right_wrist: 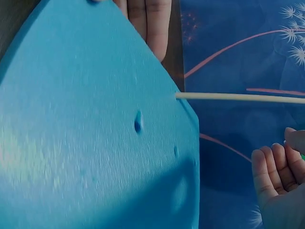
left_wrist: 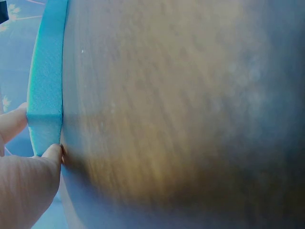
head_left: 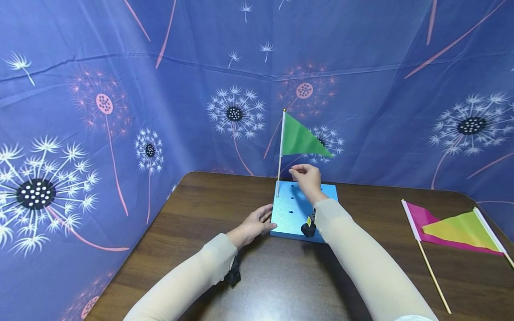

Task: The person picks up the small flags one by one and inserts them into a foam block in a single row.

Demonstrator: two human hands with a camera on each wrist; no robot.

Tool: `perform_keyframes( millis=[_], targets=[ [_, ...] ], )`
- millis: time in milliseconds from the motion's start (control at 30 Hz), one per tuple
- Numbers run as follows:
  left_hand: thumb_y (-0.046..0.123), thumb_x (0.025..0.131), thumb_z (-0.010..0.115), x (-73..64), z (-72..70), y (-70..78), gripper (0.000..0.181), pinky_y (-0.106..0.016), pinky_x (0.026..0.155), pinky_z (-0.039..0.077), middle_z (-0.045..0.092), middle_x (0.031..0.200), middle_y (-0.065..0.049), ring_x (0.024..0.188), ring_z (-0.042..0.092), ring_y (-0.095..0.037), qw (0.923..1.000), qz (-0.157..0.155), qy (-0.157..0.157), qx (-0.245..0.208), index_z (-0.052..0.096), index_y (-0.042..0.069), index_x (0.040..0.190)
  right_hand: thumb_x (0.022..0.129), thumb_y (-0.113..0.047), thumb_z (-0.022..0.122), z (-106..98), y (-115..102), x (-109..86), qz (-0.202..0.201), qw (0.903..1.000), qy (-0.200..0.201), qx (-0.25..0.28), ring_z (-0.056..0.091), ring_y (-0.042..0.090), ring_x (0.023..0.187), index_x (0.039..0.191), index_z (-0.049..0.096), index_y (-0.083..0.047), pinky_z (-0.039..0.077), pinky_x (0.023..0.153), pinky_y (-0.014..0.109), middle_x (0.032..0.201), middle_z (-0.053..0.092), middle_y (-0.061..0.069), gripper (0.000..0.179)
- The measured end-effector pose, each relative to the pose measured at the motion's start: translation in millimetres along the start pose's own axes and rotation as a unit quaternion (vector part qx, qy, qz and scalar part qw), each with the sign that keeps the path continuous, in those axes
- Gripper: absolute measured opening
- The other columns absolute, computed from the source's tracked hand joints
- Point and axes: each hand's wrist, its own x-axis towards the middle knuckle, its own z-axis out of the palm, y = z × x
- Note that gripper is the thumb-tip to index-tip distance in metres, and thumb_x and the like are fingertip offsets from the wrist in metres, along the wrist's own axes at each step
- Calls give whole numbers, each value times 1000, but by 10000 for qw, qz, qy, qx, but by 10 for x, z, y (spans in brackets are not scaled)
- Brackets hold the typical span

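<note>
A blue board (head_left: 286, 225) with several small holes lies on the table. My left hand (head_left: 254, 226) holds its near left corner, thumb at the front and fingers along the left side; the left wrist view shows the thumb (left_wrist: 51, 155) against the edge. In a hole at the far left corner stands a green triangular flag (head_left: 301, 139), its thin stick (right_wrist: 233, 97) almost upright. My right hand (head_left: 308, 180) is raised over the far part of the board, right of the stick. Its fingers are loosely bent, thumb near the index finger, apart from the stick with nothing visible in them.
On the right of the brown table (head_left: 201, 205) lie a pink flag (head_left: 417, 214) and a yellow flag (head_left: 467, 229), the yellow cloth overlapping the pink one. A blue dandelion-patterned cloth (head_left: 361, 111) hangs behind the table and along its left side.
</note>
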Motion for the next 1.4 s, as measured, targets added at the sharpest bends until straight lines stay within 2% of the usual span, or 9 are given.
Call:
perform_keyframes(
  millis=[133, 200, 333, 433, 533, 800, 1000, 1233, 1400],
  targets=[
    [-6, 90, 61, 12, 9, 7, 71, -39, 119, 30, 24, 159, -17, 147, 24, -30, 10000, 17, -11, 31, 26, 3, 151, 93, -18, 66, -117, 32, 26, -142, 9997, -48, -185, 68, 36, 93, 107, 69, -1, 59, 71, 26, 98, 68, 17, 22],
    [-6, 90, 61, 19, 15, 5, 71, -39, 119, 30, 24, 159, -16, 147, 24, -29, 10000, -6, -1, 22, 27, 3, 151, 93, -19, 66, -184, 52, 36, -210, 9991, -81, -370, 68, 36, 93, 107, 69, -1, 58, 69, 24, 97, 69, 17, 23],
    [-6, 90, 61, 25, 28, 2, 71, -38, 119, 29, 25, 159, -15, 147, 24, -27, 10000, -70, 40, -46, 27, 5, 152, 94, -22, 64, -321, 74, 26, -176, 9973, -292, -656, 68, 35, 95, 110, 68, -1, 60, 80, 35, 101, 68, 17, 26],
    [-6, 90, 61, 31, 34, 2, 70, -38, 120, 28, 25, 159, -16, 147, 24, -28, 10000, -13, 30, -29, 27, 4, 151, 95, -23, 63, -413, 69, 3, 14, 9960, -487, -745, 68, 36, 98, 110, 67, -1, 58, 89, 44, 105, 67, 19, 28],
    [-6, 91, 60, 35, 37, 6, 70, -38, 120, 28, 25, 159, -16, 147, 23, -28, 10000, 38, -3, 18, 27, 3, 151, 95, -24, 63, -494, 61, -16, 157, 9943, -659, -824, 66, 38, 101, 112, 66, 1, 56, 92, 49, 109, 66, 23, 30],
    [-6, 91, 61, 18, 32, 19, 70, -39, 121, 27, 24, 159, -16, 148, 23, -28, 10000, 48, -34, 55, 26, 3, 152, 95, -28, 63, -676, 85, -19, 412, 9876, -1044, -1097, 66, 38, 104, 116, 64, 1, 54, 95, 49, 112, 67, 22, 36],
    [-6, 90, 61, 30, 27, 8, 71, -39, 121, 27, 25, 159, -15, 148, 23, -27, 10000, 33, -49, 16, 27, 4, 152, 96, -29, 62, -823, 21, -39, 576, 9804, -1438, -1216, 63, 38, 108, 116, 64, 1, 53, 99, 48, 118, 66, 21, 36],
    [-6, 91, 60, 8, 22, 20, 70, -40, 120, 28, 24, 159, -17, 148, 22, -29, 9999, 64, -33, 71, 27, 2, 151, 96, -24, 61, -960, 93, -71, 620, 9799, -1371, -1312, 63, 39, 108, 117, 63, 3, 53, 98, 47, 124, 62, 23, 34],
    [-9, 90, 59, 2, 24, -10, 69, -40, 120, 27, 25, 158, -19, 147, 22, -30, 9999, 100, -30, -8, 27, 0, 151, 97, -27, 60, -1066, 198, -104, 649, 9773, -1446, -1409, 65, 37, 107, 116, 64, 2, 52, 100, 48, 125, 63, 21, 35]
  ],
)
